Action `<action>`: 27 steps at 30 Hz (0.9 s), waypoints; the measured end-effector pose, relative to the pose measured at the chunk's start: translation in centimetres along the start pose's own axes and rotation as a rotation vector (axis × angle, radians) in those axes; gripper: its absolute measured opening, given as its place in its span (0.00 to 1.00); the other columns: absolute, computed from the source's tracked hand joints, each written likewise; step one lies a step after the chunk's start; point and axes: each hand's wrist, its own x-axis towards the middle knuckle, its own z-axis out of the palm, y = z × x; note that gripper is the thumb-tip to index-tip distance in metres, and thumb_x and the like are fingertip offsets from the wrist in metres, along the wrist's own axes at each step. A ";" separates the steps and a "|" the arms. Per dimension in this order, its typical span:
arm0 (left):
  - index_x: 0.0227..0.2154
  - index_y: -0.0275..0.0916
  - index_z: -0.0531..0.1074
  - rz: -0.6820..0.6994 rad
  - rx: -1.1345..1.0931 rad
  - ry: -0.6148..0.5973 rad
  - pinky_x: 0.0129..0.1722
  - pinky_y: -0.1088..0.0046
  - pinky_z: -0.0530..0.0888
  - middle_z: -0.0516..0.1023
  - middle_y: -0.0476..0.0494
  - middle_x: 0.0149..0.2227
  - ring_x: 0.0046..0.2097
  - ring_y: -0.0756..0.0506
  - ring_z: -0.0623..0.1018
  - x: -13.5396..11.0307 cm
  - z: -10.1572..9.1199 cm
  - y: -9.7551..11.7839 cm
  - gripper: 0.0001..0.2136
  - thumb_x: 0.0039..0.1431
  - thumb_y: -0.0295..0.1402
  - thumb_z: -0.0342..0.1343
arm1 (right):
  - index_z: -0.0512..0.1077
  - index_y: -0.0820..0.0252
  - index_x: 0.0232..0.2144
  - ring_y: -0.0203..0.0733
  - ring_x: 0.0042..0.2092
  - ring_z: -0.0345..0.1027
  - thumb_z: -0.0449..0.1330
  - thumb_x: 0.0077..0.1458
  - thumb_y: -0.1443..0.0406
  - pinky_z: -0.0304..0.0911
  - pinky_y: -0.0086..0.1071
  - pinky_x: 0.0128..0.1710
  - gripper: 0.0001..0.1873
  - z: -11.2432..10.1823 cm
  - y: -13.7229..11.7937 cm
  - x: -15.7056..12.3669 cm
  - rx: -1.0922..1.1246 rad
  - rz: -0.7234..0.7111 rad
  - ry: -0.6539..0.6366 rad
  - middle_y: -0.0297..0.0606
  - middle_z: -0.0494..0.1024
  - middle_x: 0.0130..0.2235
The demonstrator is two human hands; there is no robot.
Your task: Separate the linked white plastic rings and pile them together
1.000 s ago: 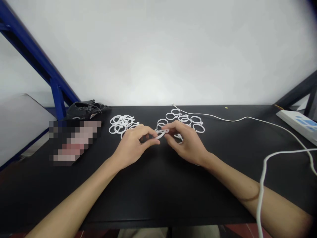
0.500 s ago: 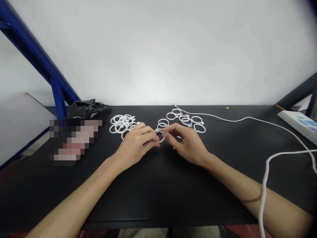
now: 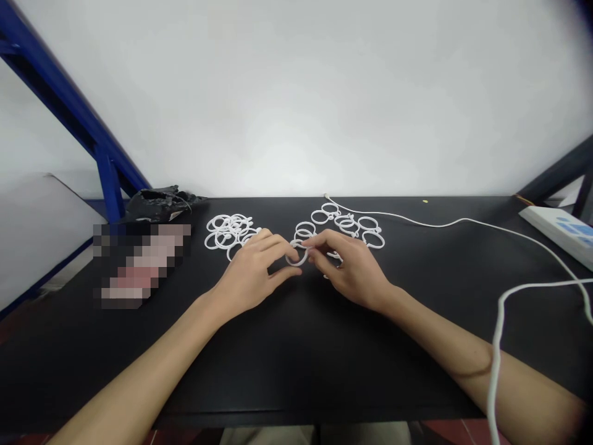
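Observation:
A white plastic curtain ring (image 3: 297, 264) is pinched between the thumb and forefinger of my right hand (image 3: 354, 266). To its left, my left hand (image 3: 252, 269) has its thumb and forefinger spread apart, with the forefinger tip close against the ring's side. Just behind the held ring lie a few more white rings (image 3: 305, 225) on the black table (image 3: 296, 346). A tangled heap of white rings (image 3: 227, 232) rests beyond my left hand, partly hidden by it. Past my right hand lie several others (image 3: 368, 224), loosely spread; the hand covers some of them.
A white cable (image 3: 407, 221) runs across the table to the right, and its nearer length (image 3: 497, 334) hangs over my right forearm. A white box (image 3: 563, 228) stands at the right edge. Black plastic (image 3: 160, 203) lies back left, by a blue metal frame (image 3: 109, 185).
My left thumb and forefinger have parted from their pinch on the ring. The ring has tilted and shows more of its loop. My right hand stays in place holding it.

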 end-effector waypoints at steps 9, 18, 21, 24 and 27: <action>0.50 0.44 0.69 -0.069 0.025 0.025 0.49 0.63 0.71 0.75 0.44 0.47 0.48 0.43 0.73 0.1 -0.2 0.4 0.15 0.61 0.40 0.57 | 0.69 0.54 0.43 0.36 0.37 0.73 0.53 0.64 0.65 0.68 0.30 0.38 0.07 0.1 -0.2 -0.3 -0.056 -0.082 -0.026 0.34 0.79 0.39; 0.52 0.40 0.71 -0.410 0.544 0.237 0.48 0.53 0.68 0.73 0.36 0.50 0.51 0.33 0.68 -0.6 -2.2 -6.3 0.18 0.63 0.39 0.50 | 0.72 0.63 0.48 0.55 0.50 0.64 0.58 0.60 0.61 0.63 0.51 0.51 0.15 0.2 1.9 0.4 -0.513 -0.004 -0.093 0.49 0.74 0.48; 0.52 0.40 0.73 -0.539 0.548 0.163 0.48 0.49 0.67 0.73 0.35 0.52 0.52 0.30 0.68 -1.3 -2.6 -8.2 0.20 0.62 0.42 0.48 | 0.73 0.64 0.46 0.54 0.49 0.63 0.57 0.60 0.60 0.63 0.51 0.51 0.16 0.3 2.3 0.3 -0.556 0.027 -0.123 0.50 0.73 0.48; 0.52 0.39 0.73 -0.618 0.508 0.107 0.49 0.46 0.66 0.73 0.35 0.55 0.53 0.28 0.66 -1.4 -2.9 -8.6 0.22 0.64 0.44 0.45 | 0.74 0.62 0.45 0.53 0.49 0.63 0.56 0.61 0.60 0.63 0.50 0.51 0.14 0.5 2.4 0.2 -0.570 0.033 -0.136 0.47 0.74 0.48; 0.52 0.39 0.73 -0.618 0.512 0.137 0.50 0.46 0.65 0.72 0.37 0.55 0.54 0.28 0.66 -1.2 -3.0 -8.2 0.21 0.65 0.43 0.43 | 0.75 0.61 0.46 0.52 0.49 0.63 0.55 0.62 0.61 0.62 0.48 0.51 0.14 0.5 2.3 0.2 -0.577 0.047 -0.146 0.46 0.75 0.47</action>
